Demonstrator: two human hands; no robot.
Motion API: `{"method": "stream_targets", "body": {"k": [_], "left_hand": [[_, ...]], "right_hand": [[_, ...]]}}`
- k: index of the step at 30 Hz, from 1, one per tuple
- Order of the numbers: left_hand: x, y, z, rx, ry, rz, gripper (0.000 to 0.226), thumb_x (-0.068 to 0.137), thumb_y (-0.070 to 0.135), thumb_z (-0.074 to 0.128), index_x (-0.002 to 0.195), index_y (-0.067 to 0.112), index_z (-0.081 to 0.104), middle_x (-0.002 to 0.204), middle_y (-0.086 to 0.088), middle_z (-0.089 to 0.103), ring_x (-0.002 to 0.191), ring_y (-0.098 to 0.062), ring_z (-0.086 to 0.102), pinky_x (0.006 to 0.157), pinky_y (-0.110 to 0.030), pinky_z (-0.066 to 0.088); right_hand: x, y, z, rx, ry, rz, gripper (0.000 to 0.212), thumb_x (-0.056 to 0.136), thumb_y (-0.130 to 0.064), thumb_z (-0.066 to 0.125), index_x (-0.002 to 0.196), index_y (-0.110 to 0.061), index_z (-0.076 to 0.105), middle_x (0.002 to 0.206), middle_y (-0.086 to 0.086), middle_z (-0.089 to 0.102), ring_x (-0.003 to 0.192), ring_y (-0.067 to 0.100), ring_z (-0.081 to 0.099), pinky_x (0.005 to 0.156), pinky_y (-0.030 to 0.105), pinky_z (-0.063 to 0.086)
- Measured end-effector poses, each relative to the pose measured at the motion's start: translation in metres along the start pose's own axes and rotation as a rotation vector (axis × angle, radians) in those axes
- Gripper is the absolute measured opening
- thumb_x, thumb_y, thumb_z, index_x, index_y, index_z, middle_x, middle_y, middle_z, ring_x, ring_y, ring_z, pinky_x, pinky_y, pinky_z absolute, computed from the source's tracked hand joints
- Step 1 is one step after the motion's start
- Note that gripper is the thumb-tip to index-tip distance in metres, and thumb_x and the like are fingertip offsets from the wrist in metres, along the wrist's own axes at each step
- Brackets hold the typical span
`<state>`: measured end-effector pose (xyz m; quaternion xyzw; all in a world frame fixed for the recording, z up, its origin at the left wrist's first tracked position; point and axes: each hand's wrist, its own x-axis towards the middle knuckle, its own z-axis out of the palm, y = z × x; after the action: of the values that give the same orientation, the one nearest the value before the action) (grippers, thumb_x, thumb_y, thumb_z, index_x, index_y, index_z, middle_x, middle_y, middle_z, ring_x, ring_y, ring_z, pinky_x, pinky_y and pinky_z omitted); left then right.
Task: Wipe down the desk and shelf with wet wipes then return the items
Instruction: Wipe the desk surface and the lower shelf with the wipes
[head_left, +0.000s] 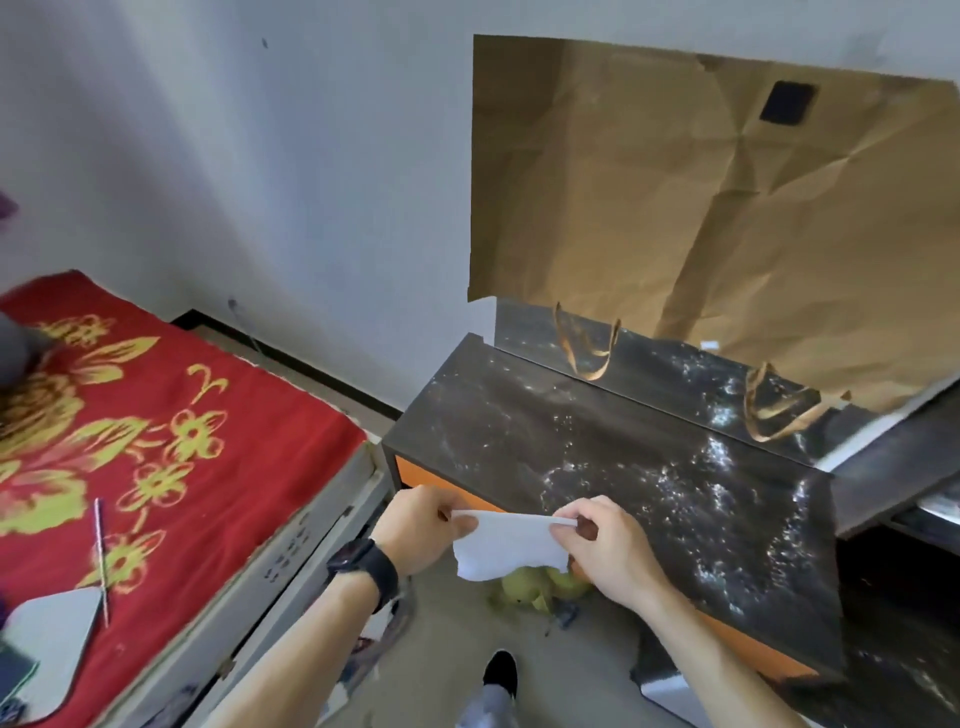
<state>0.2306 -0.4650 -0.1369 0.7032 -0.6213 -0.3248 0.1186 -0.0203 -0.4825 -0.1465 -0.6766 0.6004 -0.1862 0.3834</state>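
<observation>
In the head view, both hands held one white wet wipe (506, 543) in the air, in front of the near edge of the bench (597, 441) and above the floor (447, 639). The left hand (426, 525) pinched the wipe's upper left corner between thumb and curled fingers. The right hand (602, 551) pinched the upper right corner the same way. The wipe's long axis ran left to right between the hands, its top edge pulled nearly straight, and its loose lower part hung down towards the floor.

A dark watch (363, 564) sat on the left wrist. The bench had a dark, speckled, glossy top. Creased brown paper (701, 208) covered the wall behind it. A bed (156, 441) with a red flowered cover stood to the left, and a black shoe (500, 670) showed on the floor below the hands.
</observation>
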Motion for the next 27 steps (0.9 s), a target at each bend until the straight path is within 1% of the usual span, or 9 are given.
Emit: {"method": "stream_targets", "body": {"k": [3,7,10,13,15,18,20,23,27], "left_hand": [[0.041,-0.021,-0.009,0.004,-0.009,-0.074,0.015,0.094,0.040,0.057,0.095,0.028,0.066,0.098,0.007,0.059,0.088,-0.014,0.055,0.074,-0.027,0.042],[0.083,-0.043,-0.018,-0.117,-0.058,-0.225,0.022,0.099,0.035,0.049,0.099,0.023,0.067,0.090,0.004,0.066,0.085,-0.018,0.060,0.070,-0.027,0.043],[0.109,-0.063,-0.023,-0.239,0.004,-0.341,0.022,0.099,0.033,0.050,0.102,0.023,0.069,0.091,0.006,0.067,0.086,-0.016,0.061,0.073,-0.026,0.043],[0.132,-0.086,-0.022,-0.406,0.043,-0.464,0.020,0.097,0.033,0.054,0.100,0.021,0.069,0.091,0.002,0.072,0.083,-0.016,0.068,0.079,-0.029,0.053],[0.147,-0.099,-0.020,-0.554,0.094,-0.538,0.018,0.098,0.028,0.055,0.100,0.018,0.069,0.089,0.000,0.074,0.074,-0.011,0.071,0.069,-0.025,0.055],[0.173,-0.117,-0.020,-0.708,0.153,-0.618,0.019,0.099,0.026,0.053,0.104,0.014,0.067,0.092,-0.002,0.074,0.063,-0.004,0.070,0.050,-0.014,0.044],[0.191,-0.128,-0.022,-0.741,0.177,-0.646,0.019,0.098,0.028,0.054,0.103,0.016,0.067,0.095,-0.002,0.074,0.068,-0.008,0.071,0.054,-0.018,0.047],[0.213,-0.143,-0.025,-0.703,0.219,-0.653,0.007,0.093,0.033,0.058,0.092,0.030,0.064,0.093,0.002,0.073,0.081,-0.016,0.070,0.073,-0.036,0.057],[0.233,-0.153,-0.031,-0.682,0.215,-0.678,0.007,0.091,0.031,0.058,0.085,0.033,0.060,0.083,0.003,0.071,0.078,-0.018,0.068,0.071,-0.036,0.057]], "right_hand": [[0.059,-0.008,0.012,0.064,-0.053,0.035,0.005,0.089,-0.027,0.065,0.084,-0.026,0.066,0.099,-0.014,0.062,0.093,0.005,0.060,0.076,0.018,0.045],[0.128,-0.021,0.029,0.090,-0.153,0.055,0.014,0.094,-0.031,0.060,0.082,-0.025,0.060,0.079,-0.014,0.064,0.082,0.006,0.060,0.066,0.020,0.044],[0.174,-0.029,0.048,0.116,-0.190,0.082,0.012,0.095,-0.036,0.059,0.094,-0.025,0.063,0.091,-0.013,0.068,0.087,0.004,0.062,0.066,0.020,0.044],[0.219,-0.041,0.071,0.128,-0.208,0.120,0.009,0.095,-0.031,0.058,0.100,-0.025,0.063,0.093,-0.014,0.067,0.087,0.005,0.061,0.068,0.017,0.046],[0.250,-0.054,0.086,0.126,-0.220,0.112,0.012,0.096,-0.029,0.056,0.103,-0.025,0.064,0.095,-0.013,0.067,0.089,0.009,0.063,0.069,0.017,0.048],[0.298,-0.076,0.108,0.060,-0.258,0.072,0.012,0.098,-0.029,0.052,0.103,-0.028,0.063,0.094,-0.018,0.064,0.087,0.003,0.059,0.065,0.010,0.042],[0.327,-0.089,0.119,0.002,-0.284,0.043,0.013,0.099,-0.025,0.050,0.102,-0.030,0.061,0.095,-0.016,0.063,0.089,0.006,0.058,0.070,0.015,0.043],[0.362,-0.099,0.134,-0.081,-0.294,0.040,0.013,0.099,-0.023,0.050,0.101,-0.029,0.062,0.096,-0.011,0.064,0.091,0.011,0.059,0.077,0.021,0.043],[0.392,-0.094,0.150,-0.211,-0.317,0.054,0.012,0.100,-0.022,0.051,0.102,-0.026,0.063,0.096,-0.009,0.061,0.090,0.012,0.056,0.081,0.022,0.044]]}}
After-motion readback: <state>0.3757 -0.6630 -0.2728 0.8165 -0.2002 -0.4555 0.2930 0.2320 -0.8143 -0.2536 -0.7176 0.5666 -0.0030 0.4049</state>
